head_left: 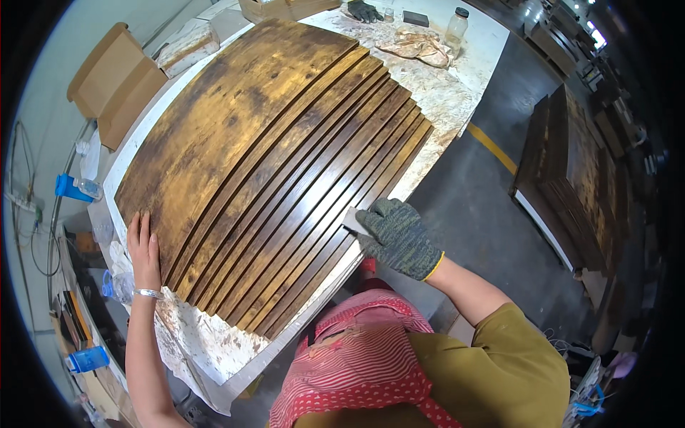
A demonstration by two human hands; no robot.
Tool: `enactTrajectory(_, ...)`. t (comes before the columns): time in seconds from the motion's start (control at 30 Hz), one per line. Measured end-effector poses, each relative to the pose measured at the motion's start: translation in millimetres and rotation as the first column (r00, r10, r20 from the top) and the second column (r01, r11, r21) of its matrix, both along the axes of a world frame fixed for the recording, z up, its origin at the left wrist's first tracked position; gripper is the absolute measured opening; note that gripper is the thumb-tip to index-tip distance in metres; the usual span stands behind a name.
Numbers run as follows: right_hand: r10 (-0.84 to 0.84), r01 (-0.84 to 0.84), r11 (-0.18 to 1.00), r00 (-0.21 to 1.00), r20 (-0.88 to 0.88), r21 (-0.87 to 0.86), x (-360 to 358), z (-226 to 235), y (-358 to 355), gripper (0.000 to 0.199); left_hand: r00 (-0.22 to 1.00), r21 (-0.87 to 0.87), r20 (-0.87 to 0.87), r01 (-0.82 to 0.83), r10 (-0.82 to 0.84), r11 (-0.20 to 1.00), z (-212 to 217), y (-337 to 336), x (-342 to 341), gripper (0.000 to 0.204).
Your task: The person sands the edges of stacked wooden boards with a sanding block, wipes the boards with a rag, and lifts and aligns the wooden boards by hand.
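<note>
Stepped like stairs across the worktable lies a stack of brown, wood-grained boards point(246, 118), each overlapping the one behind. My left hand point(145, 250), bare with a bracelet at the wrist, rests with its fingers stretched out on the left end of the top board. A dark knitted glove with a yellow cuff covers my right hand point(399, 239). Its fingers close around a small pale block point(354, 222), which touches the boards near the stack's front edge. The block's exact kind cannot be made out.
Stained white sheeting point(207, 342) covers the table. A lidded jar point(457, 30), a crumpled cloth point(417, 48), a dark block point(416, 18) and a dark glove point(364, 11) lie at the back. An open cardboard box point(114, 78) stands left. More boards point(571, 178) are stacked beyond the aisle.
</note>
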State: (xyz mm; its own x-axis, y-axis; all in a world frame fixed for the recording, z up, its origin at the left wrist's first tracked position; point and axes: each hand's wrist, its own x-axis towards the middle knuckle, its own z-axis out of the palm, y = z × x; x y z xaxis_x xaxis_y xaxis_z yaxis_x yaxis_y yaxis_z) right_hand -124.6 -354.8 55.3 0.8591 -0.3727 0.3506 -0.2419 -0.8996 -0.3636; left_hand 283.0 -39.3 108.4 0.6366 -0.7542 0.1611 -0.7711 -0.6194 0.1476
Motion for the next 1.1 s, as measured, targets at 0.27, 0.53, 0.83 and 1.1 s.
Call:
enactTrajectory(0.27, -0.157, 0.155, 0.968, 0.988, 0.009, -0.199, 5.1, 17.2, -69.6, 0.030, 1.000, -0.012, -0.009, 0.020, -0.020, 1.000, -1.6, 3.0, 3.8, 0.052)
enactTrajectory(0.53, -0.167, 0.131, 0.952, 0.979, -0.113, -0.278, -14.0, 7.6, -135.3, 0.037, 1.000, 0.016, -0.020, 0.002, -0.002, 1.000, 0.7, 3.5, 3.8, 0.054)
enactTrajectory(0.83, -0.193, 0.155, 0.969, 0.960, -0.201, -0.192, -24.6, 2.9, -171.6, 0.047, 0.999, 0.029, -0.030, -0.016, 0.017, 0.999, 2.5, 2.9, 1.9, 0.054)
enactTrajectory(1.1, -0.519, 0.496, 0.846, 0.850, -0.090, -0.196, -33.1, 6.4, -225.8, 0.042, 0.999, 0.068, -0.020, -0.041, 0.043, 0.997, 5.2, 2.9, 0.2, 0.054)
